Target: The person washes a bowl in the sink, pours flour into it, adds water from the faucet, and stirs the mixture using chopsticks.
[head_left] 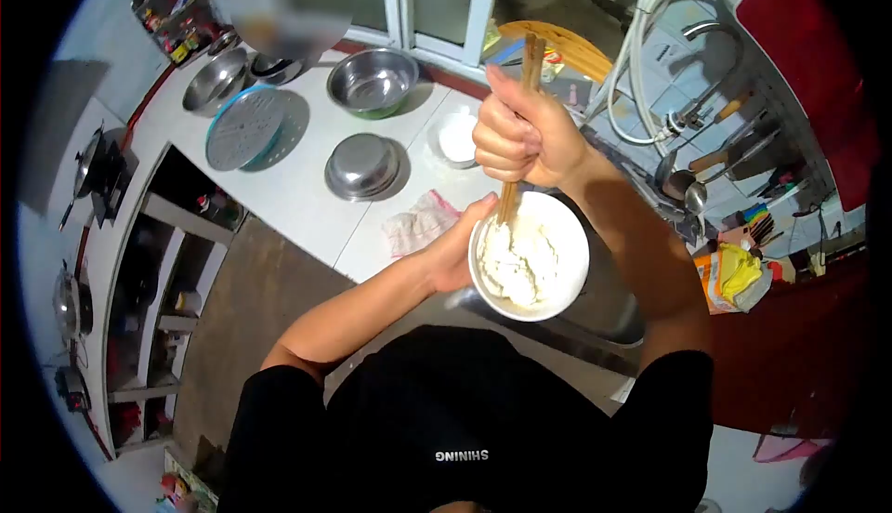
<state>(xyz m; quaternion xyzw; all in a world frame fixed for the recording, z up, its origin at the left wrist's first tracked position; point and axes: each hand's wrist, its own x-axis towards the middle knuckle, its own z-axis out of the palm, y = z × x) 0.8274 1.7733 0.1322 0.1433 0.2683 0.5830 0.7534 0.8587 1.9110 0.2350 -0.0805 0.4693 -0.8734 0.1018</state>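
My right hand [520, 132] is wrapped in a fist round wooden chopsticks [532, 58], which stand nearly upright with their lower ends in a white bowl [578, 276]. Inside the bowl lies a pale, lumpy dough-like mixture [520, 267]. My left hand [455, 251] grips the bowl's left side, its thumb near the rim; its other fingers are mostly hidden. Just left of it, a pale cloth [423, 223] lies on the white counter [316, 220]. Behind my right hand is a bowl of white powder [455, 137].
Along the counter are a steel basin [373, 81], an upturned metal bowl [364, 164], a blue-rimmed colander [246, 129] and another metal bowl [216, 81]. A sink [609, 304] lies beneath the white bowl. Right of my right arm are a faucet [711, 28] and hanging utensils.
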